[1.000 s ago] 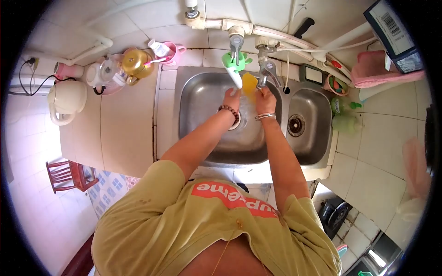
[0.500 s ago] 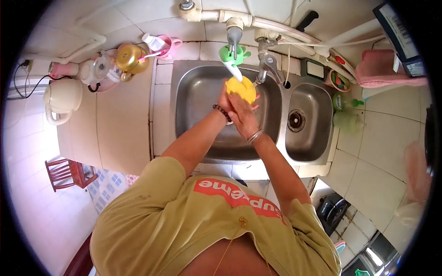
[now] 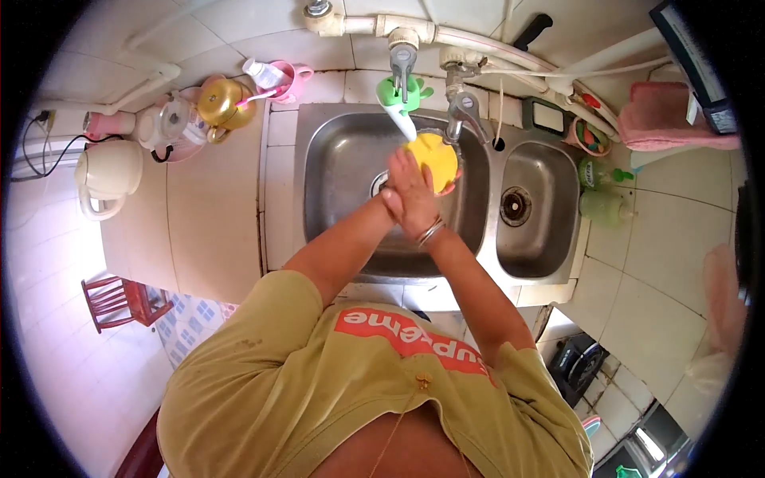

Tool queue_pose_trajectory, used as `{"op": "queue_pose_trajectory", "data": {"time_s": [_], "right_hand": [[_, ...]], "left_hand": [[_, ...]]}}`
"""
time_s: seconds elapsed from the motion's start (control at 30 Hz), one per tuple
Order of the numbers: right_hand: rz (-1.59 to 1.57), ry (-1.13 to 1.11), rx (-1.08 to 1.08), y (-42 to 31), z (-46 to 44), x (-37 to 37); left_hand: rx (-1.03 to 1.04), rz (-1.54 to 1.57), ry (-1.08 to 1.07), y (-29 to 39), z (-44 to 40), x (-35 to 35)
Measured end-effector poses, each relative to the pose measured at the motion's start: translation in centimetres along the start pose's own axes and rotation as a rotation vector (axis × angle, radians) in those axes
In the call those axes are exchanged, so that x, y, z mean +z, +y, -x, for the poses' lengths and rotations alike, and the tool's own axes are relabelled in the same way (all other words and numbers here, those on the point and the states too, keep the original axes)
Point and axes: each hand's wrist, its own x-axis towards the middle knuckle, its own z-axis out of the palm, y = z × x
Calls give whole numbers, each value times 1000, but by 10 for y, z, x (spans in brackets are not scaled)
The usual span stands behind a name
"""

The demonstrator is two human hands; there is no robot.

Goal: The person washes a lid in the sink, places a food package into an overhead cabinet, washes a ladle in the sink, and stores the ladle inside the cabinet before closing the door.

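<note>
While the left hand (image 3: 449, 190) grasps a yellow disc (image 3: 440, 159) over the steel sink (image 3: 341, 159), the right hand (image 3: 413, 199) overlaps it, fingers outstretched | pale counter (image 3: 211, 207) left; golden pot (image 3: 223, 103) atop; pink towel (image 3: 660, 115) right; red chair (image 3: 126, 303) lower left

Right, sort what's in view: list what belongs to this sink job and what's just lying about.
Seemingly in the job:
- yellow item
- large sink basin
- tap beside the yellow item

Lying about:
- gold pot
- pink mug
- cream kettle
- pink towel
- red chair
</note>
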Motion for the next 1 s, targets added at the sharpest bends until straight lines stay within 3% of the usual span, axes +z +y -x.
{"op": "queue_pose_trajectory", "data": {"time_s": [0.03, 0.1, 0.13, 0.2, 0.3, 0.33, 0.4, 0.43, 0.47, 0.53, 0.63, 0.67, 0.73, 0.77, 0.83, 0.87, 0.93, 0.97, 1.0], "right_hand": [[-11, -6, 52, 6, -8, -2], [-36, -15, 155, 23, -29, -9], [83, -135, 158, 31, -41, -26], [278, -84, 301, 49, -48, -25], [287, -190, 483, 56, -47, -34], [289, -192, 486, 52, -43, -31], [501, -22, 240, 35, -29, -14], [461, -10, 113, 22, -24, -6], [339, -163, 118, 8, -19, -2], [139, -9, 74, 15, -20, 6], [52, 21, 123, 34, -37, 4], [125, -83, 207, 41, -40, -9], [449, 40, 293, 61, -44, -13], [449, 43, 295, 75, -44, -22], [-30, -204, 552, 93, -43, -39], [-29, -205, 552, 94, -40, -36], [-304, 71, 552, 87, -26, -25], [-439, 309, 442, 76, -19, -12], [-436, 305, 443, 64, -14, -6]], "left_hand": [[-110, 35, 205, 4, -2, -7], [-234, -73, 147, 12, -3, -8], [-72, -160, 90, 9, -12, 38], [-303, -149, 320, 12, -17, 47], [-265, -55, 373, 12, -18, 53], [-248, -30, 379, 13, -18, 49], [-211, 11, 363, 14, -15, 30], [-191, 22, 339, 15, -13, 18], [-177, 43, 322, 17, -9, 7], [-135, 70, 301, 19, -5, -6], [-101, 90, 340, 15, -7, -14], [-141, 47, 348, 17, -7, -8], [-258, -80, 363, 21, -11, 17], [-336, -164, 371, 24, -12, 24], [-364, -105, 323, 33, -10, 25], [-386, -46, 275, 35, -10, 24], [-291, -24, 263, 32, -13, 20], [-200, -4, 253, 29, -14, 17], [-110, 15, 243, 27, -14, 15]]}}
